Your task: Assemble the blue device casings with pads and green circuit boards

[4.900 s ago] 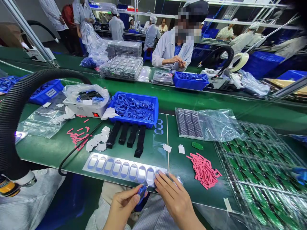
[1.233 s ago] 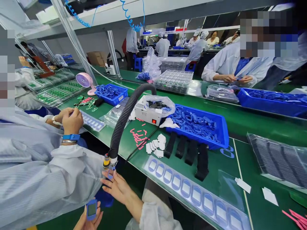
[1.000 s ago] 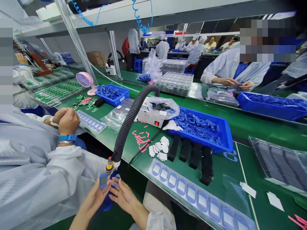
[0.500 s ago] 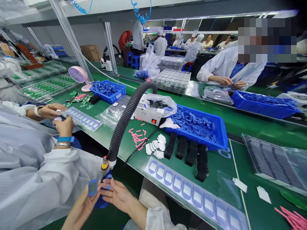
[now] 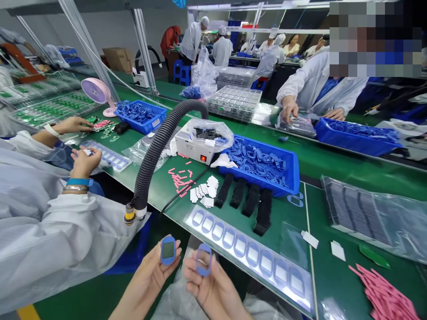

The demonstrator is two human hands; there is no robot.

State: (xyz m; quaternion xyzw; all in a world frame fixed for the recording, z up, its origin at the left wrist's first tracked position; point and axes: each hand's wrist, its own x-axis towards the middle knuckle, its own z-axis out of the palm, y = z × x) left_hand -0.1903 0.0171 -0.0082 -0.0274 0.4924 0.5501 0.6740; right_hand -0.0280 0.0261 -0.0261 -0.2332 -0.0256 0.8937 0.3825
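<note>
Low in front of the bench edge, my left hand (image 5: 151,273) holds a small blue rounded frame with a dark grey panel (image 5: 167,250), gripped between thumb and fingers. Beside it, my right hand (image 5: 218,289) pinches a thin blue oval frame (image 5: 203,271) with an open middle. The two pieces are a short way apart. Just beyond them, along the bench edge, lies a clear strip (image 5: 306,303) carrying a row of blue oval frames with white rectangles inside. Above and left of my hands hangs the nozzle (image 5: 129,215) of a black ribbed hose.
A blue bin (image 5: 294,175) of blue parts stands behind black strap-like pieces (image 5: 263,213). White cards (image 5: 207,202) and pink strips (image 5: 182,182) lie near the white machine (image 5: 190,146). A co-worker's sleeve (image 5: 83,222) is close on the left; another person works across the bench.
Both hands have moved right, away from the hose nozzle, still holding their pieces, which are now farther apart. The view has shifted. The left co-worker's far hand has reached toward the green parts.
</note>
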